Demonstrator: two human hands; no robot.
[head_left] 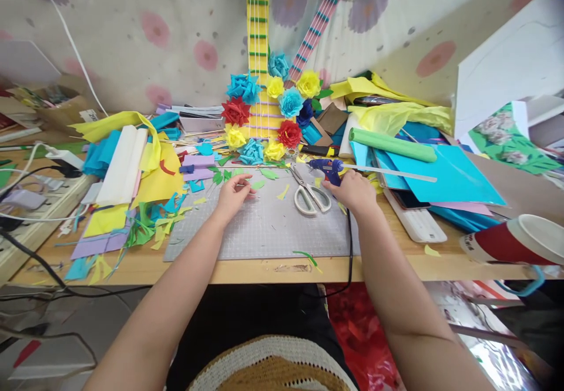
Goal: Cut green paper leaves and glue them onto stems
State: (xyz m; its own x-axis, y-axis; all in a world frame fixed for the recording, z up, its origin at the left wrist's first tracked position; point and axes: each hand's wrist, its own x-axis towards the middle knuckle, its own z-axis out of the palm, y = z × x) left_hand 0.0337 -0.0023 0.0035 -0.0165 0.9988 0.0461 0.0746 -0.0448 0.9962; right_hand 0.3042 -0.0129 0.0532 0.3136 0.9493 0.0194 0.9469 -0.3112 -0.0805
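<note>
My left hand (pixel 234 194) rests on the grey cutting mat (pixel 264 229), fingers pinched on a small green paper leaf (pixel 258 185). My right hand (pixel 355 190) is closed round the handle of a blue glue gun (pixel 328 168), whose black cord runs down over the table edge. White-handled scissors (pixel 309 194) lie on the mat just left of that hand. Behind the mat stands a yellow paper guitar (pixel 259 33) ringed with blue, red and yellow paper flowers (pixel 291 102).
Paper scraps and coloured sheets cover the left side (pixel 118 203). A green paper roll (pixel 392 144), blue sheet (pixel 440 177) and white keyboard (pixel 416 222) lie right. A red-and-white cup (pixel 511 241) lies tipped at the right edge. A power strip (pixel 66 157) and cables sit far left.
</note>
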